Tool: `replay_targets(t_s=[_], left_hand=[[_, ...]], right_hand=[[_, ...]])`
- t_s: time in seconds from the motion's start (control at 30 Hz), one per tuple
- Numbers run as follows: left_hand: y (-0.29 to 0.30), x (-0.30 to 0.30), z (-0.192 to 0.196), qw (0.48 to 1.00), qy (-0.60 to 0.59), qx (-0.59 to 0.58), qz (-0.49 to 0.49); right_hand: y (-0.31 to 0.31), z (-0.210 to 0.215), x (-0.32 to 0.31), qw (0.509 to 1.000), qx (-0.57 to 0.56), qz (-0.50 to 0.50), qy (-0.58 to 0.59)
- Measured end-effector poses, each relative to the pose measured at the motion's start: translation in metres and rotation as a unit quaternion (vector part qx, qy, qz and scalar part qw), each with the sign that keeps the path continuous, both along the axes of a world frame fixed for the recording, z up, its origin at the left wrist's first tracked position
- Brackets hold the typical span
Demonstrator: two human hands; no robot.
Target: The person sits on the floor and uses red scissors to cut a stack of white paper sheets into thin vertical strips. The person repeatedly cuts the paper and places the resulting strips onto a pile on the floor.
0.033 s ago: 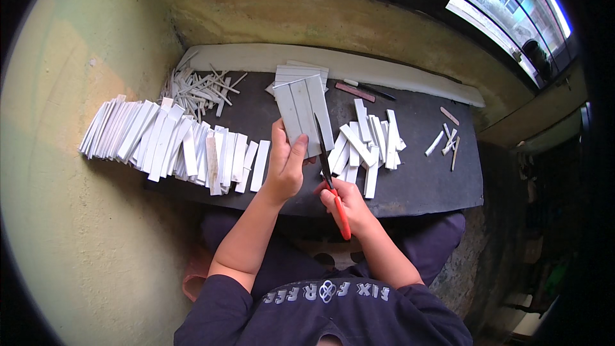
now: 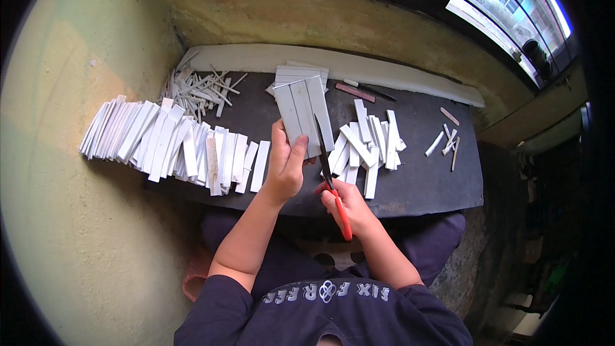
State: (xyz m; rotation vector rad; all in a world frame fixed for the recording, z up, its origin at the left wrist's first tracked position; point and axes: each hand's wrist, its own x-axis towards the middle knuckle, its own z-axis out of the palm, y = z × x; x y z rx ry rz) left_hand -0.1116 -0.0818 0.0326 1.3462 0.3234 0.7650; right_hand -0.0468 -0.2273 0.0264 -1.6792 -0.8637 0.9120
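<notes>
My left hand (image 2: 287,165) is closed on a white, lined board (image 2: 296,106), holding it tilted up over the black work surface with the thumb across its lower part. My right hand (image 2: 349,204) grips a pair of scissors (image 2: 344,218) by the red handles. Their dark blades reach up over the board, along the line near its right side. The far fingers of both hands are partly hidden. Behind the held board lie more white lined boards (image 2: 306,72), partly covered by it. Just right of the scissors is a loose pile of cut white strips (image 2: 365,144).
A long row of white strips (image 2: 150,138) leans along the left of the black table (image 2: 256,99). Thin offcuts (image 2: 204,88) heap at the back left. A pinkish bar (image 2: 355,93) and dark pen (image 2: 378,92) lie behind; small scraps (image 2: 451,141) sit right. Walls (image 2: 243,19) enclose the back and left.
</notes>
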Motion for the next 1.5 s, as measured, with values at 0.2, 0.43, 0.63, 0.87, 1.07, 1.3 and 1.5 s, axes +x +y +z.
replay_targets(t_s=[0.2,0.43,0.63,0.87,1.07,1.3,1.5], left_hand=[[-0.001,0.000,-0.002,0.999,-0.025,0.021,-0.012],[-0.001,0.002,-0.008,0.999,-0.020,0.038,0.003],[-0.002,0.002,-0.004,1.000,-0.024,0.017,0.003],[0.001,0.001,-0.004,1.000,-0.019,0.018,-0.004],[0.000,0.000,0.002,1.000,-0.007,-0.001,-0.002],[0.002,0.000,0.001,1.000,0.006,-0.017,0.007],[0.005,0.000,0.001,1.000,0.010,-0.017,0.014]], right_hand=[[-0.008,0.007,0.003,0.999,-0.005,0.050,0.017],[-0.008,0.004,0.003,0.999,0.002,0.044,0.025],[-0.004,0.004,0.002,1.000,0.001,0.015,0.021],[-0.001,0.000,0.000,1.000,0.014,-0.011,0.022],[0.003,-0.011,-0.003,0.998,0.014,-0.051,0.039],[0.007,-0.021,-0.004,0.997,0.031,-0.072,0.005],[0.010,-0.022,-0.004,0.996,0.040,-0.075,-0.039]])
